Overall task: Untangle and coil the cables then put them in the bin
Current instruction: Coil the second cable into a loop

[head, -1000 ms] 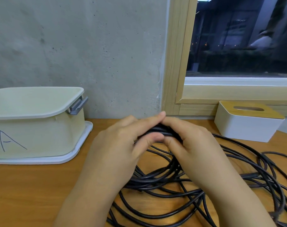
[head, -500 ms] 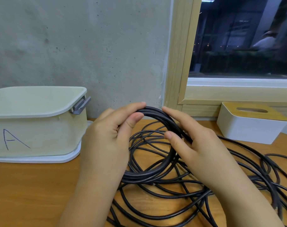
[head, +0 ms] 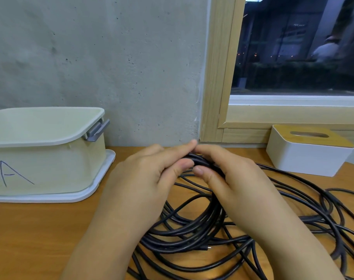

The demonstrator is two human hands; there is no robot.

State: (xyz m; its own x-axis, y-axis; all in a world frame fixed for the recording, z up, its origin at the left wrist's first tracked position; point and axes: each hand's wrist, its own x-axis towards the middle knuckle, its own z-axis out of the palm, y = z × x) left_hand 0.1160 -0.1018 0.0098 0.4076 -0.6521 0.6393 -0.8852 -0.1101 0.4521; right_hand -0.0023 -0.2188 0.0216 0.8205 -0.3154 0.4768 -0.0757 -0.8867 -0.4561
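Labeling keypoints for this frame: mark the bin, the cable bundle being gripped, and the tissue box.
bin (head: 50,170): head view, front wall right of the drawn letter A.
cable bundle (head: 200,161): head view, black strands pinched between both hands' thumbs and fingers.
tissue box (head: 305,158): head view, white front side below the wooden lid.

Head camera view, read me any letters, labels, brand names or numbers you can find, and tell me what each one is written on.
"A": one handwritten capital letter in dark pen on the front wall of the cream plastic storage bin at the left.
No other text: the white tissue box with a wooden lid and the black cables show no readable print.
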